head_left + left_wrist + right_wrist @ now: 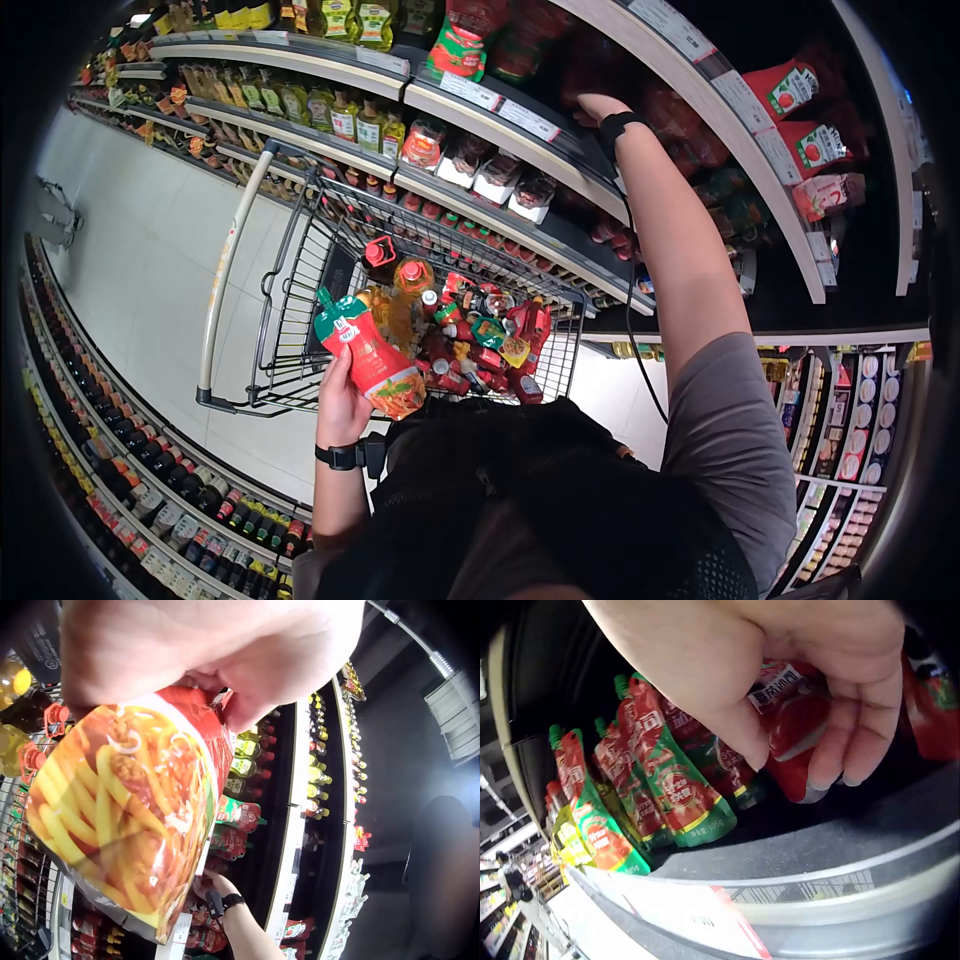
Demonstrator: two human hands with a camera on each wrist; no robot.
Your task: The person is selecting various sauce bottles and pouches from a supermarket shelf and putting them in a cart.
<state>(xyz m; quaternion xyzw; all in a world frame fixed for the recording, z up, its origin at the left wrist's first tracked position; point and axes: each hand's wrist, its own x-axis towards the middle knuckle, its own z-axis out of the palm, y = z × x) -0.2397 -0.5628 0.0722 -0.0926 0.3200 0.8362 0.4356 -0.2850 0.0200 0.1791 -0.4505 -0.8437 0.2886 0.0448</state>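
Note:
My left hand [344, 402] grips a red pasta-sauce pouch [375, 358] with a green cap, over the near side of the shopping cart. Close up in the left wrist view, the pouch's pasta picture [120, 802] faces the camera, the fingers partly hidden behind the palm. Reaching into a shelf, my right hand [603, 107] is partly in shadow. The right wrist view shows its thumb and curled fingers on either side of a dark red sauce pouch [786, 776]. Beside that hand stand several red and green tomato-sauce pouches [679, 787].
The wire shopping cart [240, 230] holds oil bottles and several red-packaged items [490, 335]. Its far side runs along the stocked shelves. A shelf edge with price labels [705, 919] lies below the right hand. A cable [632, 330] hangs by the right arm. Bottle shelves [150, 450] stand behind left.

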